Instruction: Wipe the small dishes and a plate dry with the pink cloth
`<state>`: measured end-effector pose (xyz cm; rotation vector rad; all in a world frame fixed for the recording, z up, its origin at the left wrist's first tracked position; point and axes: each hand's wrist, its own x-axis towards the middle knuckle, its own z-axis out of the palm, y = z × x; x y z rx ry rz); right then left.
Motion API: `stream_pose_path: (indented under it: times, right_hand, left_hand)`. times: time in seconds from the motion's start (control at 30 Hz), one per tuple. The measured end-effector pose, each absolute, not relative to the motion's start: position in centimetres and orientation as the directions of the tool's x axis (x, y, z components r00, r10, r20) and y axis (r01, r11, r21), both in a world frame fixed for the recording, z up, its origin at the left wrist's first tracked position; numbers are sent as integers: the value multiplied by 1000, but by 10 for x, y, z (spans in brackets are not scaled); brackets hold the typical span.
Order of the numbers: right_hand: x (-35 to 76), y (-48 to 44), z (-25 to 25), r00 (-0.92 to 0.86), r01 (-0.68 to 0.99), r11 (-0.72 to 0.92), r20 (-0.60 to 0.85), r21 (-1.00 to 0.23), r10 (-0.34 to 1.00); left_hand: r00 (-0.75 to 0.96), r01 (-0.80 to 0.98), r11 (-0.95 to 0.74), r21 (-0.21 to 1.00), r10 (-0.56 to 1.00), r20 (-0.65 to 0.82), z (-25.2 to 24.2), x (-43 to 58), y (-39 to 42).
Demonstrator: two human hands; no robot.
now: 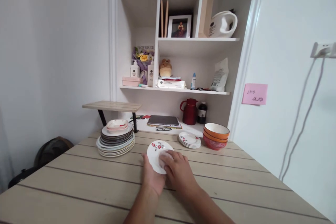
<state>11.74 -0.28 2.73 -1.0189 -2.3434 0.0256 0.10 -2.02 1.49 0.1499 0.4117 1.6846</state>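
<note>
In the head view, the person's left hand point(153, 179) cradles a small round white plate with red flowers point(153, 156) from below, over a pale plank table point(99, 190). The right hand point(181, 172) grips a soft white wad point(164, 159) against that plate's face. Right of the plate stand stacked small white plates point(189, 140), then nested orange and red bowls point(215, 137); left of it, a taller stack of mixed dishes point(116, 140).

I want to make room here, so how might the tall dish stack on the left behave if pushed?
The dish stack is probably heavy, since many plates are piled together. The small dishes on top may slide, as nothing visible holds them. Everything in it looks like smooth ceramic, so knocks could chip it.
</note>
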Motion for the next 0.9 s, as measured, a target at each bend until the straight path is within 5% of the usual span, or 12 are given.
stream_pose_path:
  times: [0.17,0.37,0.7,0.9]
  right_hand:
    - [106,-17,30,-621,541,805,529,-245,578]
    - [131,12,32,-486,661,732,646,-169,588]
    - [117,2,19,-621,544,814,553,-206,555]
    - [115,-10,29,-631,500,835,563,-232,534]
  left_hand:
    - [-100,-936,-40,349,983,-155,12,4,-24]
    - [200,-891,221,396,975,-94,5,37,-26]
    - [-224,-928,-164,335,963,-149,29,3,-32]
    - [-95,-932,-27,363,981,-171,24,10,-31]
